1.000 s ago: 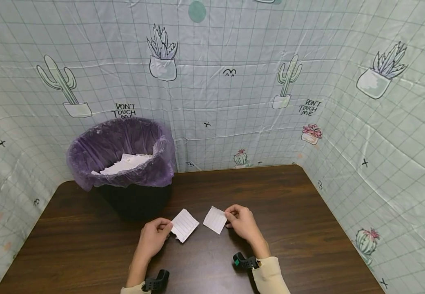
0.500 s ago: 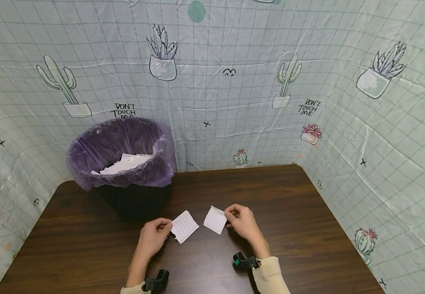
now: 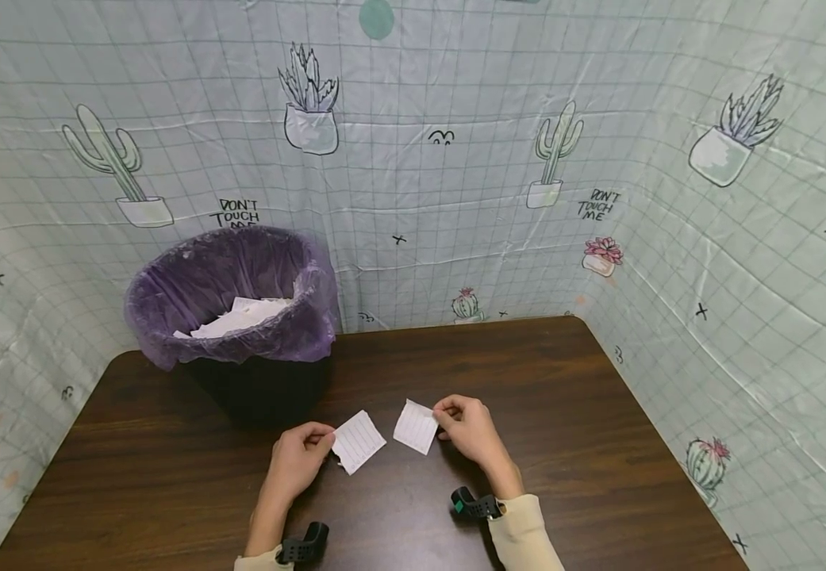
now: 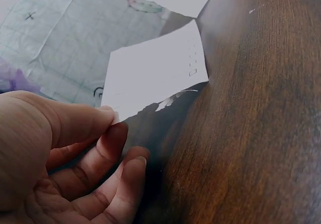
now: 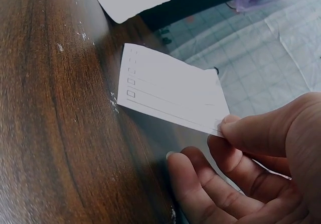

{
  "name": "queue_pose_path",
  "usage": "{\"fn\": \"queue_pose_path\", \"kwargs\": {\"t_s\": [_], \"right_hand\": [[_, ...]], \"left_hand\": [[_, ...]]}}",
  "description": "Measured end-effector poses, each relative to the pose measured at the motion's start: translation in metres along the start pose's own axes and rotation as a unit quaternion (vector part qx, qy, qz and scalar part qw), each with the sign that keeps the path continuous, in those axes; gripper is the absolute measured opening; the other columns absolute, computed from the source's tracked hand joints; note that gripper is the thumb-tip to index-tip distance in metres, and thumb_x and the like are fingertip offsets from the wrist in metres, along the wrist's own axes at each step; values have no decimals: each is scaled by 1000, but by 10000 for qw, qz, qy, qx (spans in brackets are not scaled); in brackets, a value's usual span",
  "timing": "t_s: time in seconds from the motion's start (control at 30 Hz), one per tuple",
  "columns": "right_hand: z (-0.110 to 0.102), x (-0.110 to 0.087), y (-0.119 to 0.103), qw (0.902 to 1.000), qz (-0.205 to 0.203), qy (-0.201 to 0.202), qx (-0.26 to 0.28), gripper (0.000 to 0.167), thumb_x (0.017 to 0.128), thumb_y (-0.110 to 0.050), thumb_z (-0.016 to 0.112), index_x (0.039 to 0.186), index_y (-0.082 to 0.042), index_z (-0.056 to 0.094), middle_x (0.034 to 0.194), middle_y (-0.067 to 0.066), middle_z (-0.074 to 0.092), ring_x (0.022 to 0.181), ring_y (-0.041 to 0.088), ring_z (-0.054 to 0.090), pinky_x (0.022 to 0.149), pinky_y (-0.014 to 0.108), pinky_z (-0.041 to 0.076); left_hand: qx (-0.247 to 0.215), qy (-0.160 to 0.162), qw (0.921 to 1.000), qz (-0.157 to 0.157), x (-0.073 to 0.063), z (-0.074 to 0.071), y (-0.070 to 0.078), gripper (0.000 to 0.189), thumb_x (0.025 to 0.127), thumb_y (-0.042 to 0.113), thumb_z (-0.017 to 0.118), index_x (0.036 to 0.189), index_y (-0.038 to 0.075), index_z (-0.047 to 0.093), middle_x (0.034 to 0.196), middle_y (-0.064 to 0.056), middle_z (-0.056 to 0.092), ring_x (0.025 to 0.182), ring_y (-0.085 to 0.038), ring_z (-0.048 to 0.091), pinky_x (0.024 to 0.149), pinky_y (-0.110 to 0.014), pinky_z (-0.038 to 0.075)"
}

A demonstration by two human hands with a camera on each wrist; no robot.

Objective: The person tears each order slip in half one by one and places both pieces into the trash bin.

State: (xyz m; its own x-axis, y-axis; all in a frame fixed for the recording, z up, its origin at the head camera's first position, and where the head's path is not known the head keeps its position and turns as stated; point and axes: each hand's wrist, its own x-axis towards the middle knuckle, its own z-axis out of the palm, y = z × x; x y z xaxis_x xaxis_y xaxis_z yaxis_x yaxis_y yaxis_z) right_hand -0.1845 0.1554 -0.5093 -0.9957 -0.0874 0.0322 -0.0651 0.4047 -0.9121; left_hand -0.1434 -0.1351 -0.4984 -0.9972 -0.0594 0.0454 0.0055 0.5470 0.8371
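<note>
My left hand (image 3: pixel 297 461) pinches a lined piece of paper (image 3: pixel 359 442) by its corner, between thumb and forefinger. One edge of that piece looks ragged and torn in the left wrist view (image 4: pixel 155 71). On the other side, my right hand (image 3: pixel 471 428) pinches a second lined paper piece (image 3: pixel 415 427), which has small printed checkboxes along one side in the right wrist view (image 5: pixel 168 88). A narrow gap separates the two pieces, both held just above the brown table. The other fingers of each hand are loosely curled beneath.
A black trash bin (image 3: pixel 263 388) with a purple plastic liner (image 3: pixel 291 337) stands on the table (image 3: pixel 527 381) at the back left. White papers (image 3: pixel 241 317) lie inside it. A patterned cloth (image 3: pixel 413 190) hangs behind and along the sides.
The left paper piece has tilted slightly in the fingers. Both hands stay nearly in place, each still pinching its piece. The head view has shifted a little.
</note>
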Motion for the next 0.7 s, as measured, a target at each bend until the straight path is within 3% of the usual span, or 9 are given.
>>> {"fn": "queue_pose_path", "kwargs": {"t_s": [0.33, 0.7], "right_hand": [[-3, 3, -2, 9997, -77, 3, -246, 7, 98, -2, 66, 97, 0, 73, 85, 10, 71, 68, 17, 69, 60, 26, 58], [-8, -2, -14, 9991, -206, -11, -376, 7, 98, -6, 67, 96, -4, 74, 84, 8, 72, 66, 20, 69, 60, 25, 55]], "left_hand": [[77, 14, 9999, 69, 6, 0, 4, 8, 93, 7, 73, 97, 3, 78, 86, -6, 75, 76, -11, 65, 68, -23, 50], [132, 29, 9997, -224, 0, -12, 6, 10, 94, 12, 73, 99, 5, 78, 90, -5, 75, 80, -11, 66, 72, -24, 51]]}}
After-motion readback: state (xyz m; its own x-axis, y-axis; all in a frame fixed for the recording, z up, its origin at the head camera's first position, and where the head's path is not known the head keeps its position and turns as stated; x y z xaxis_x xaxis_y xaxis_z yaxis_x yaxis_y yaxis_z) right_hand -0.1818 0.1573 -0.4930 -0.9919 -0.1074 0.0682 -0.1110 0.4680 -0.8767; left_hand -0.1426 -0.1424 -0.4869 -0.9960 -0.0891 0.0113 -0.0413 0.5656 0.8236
